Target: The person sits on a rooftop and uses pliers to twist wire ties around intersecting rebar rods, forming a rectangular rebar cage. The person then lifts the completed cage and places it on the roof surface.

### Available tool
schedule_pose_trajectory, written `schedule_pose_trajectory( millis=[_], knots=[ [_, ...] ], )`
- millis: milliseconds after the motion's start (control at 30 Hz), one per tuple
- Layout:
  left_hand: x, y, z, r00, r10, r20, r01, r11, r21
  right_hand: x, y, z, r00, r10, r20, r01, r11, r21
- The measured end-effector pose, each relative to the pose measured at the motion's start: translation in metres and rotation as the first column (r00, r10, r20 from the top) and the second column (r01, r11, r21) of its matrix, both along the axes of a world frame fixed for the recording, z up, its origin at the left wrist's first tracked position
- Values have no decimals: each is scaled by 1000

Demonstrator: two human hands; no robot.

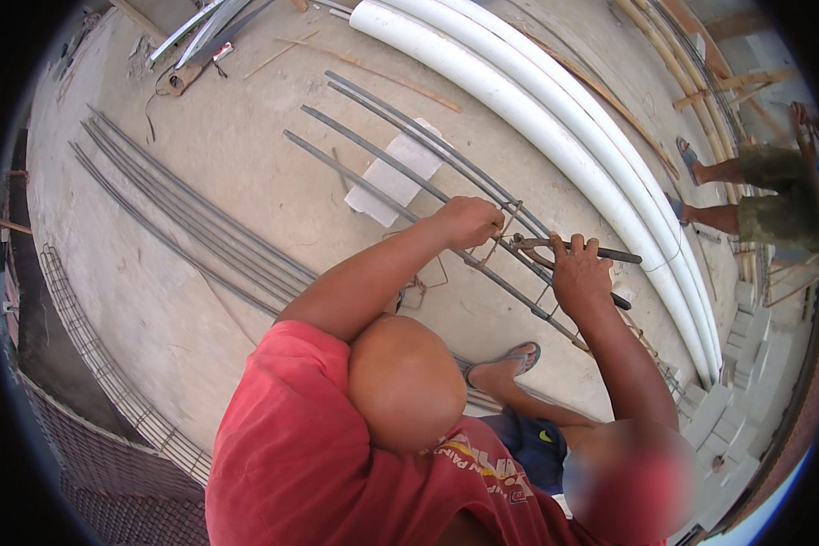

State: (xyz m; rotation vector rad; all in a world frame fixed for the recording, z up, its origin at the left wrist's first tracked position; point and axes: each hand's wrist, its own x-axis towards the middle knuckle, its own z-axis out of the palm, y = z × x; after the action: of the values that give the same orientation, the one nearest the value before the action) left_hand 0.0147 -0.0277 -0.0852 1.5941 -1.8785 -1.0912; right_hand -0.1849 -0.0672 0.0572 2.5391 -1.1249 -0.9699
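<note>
Our right hand (581,273) has its fingers clamped around the dark long-handled metal pincers (621,256), their head beside the thin rusty bent-wire stirrup (511,219) across the long grey steel bars (373,152). Our left hand (470,223) curls alongside, its grip too hidden to tell; slipping pincers could nip its fingers.

1 head-worn fisheye looks down on the floor (237,168) from nearby

A pale, dusty concrete floor (232,150) fills much of the frame under even light; a dark, tile-patterned surface (123,469) borders the lower left, pale blocks (721,411) the lower right.
</note>
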Motion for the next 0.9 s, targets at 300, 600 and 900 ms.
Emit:
schedule_pose_trajectory(
  millis=[300,600,900],
  knots=[
    [0,0,9,1000,-6,26,5,999,54,27,21,-12,981,68,-184,-92,988,-125],
    [4,-5,15,1000,8,-7,-7,997,78,67,1,14,958,-65,-279,121,974,190],
    [-64,9,33,927,195,-319,-246,961,-127,98,-46,22,863,-176,-474,395,819,416]
  ],
)
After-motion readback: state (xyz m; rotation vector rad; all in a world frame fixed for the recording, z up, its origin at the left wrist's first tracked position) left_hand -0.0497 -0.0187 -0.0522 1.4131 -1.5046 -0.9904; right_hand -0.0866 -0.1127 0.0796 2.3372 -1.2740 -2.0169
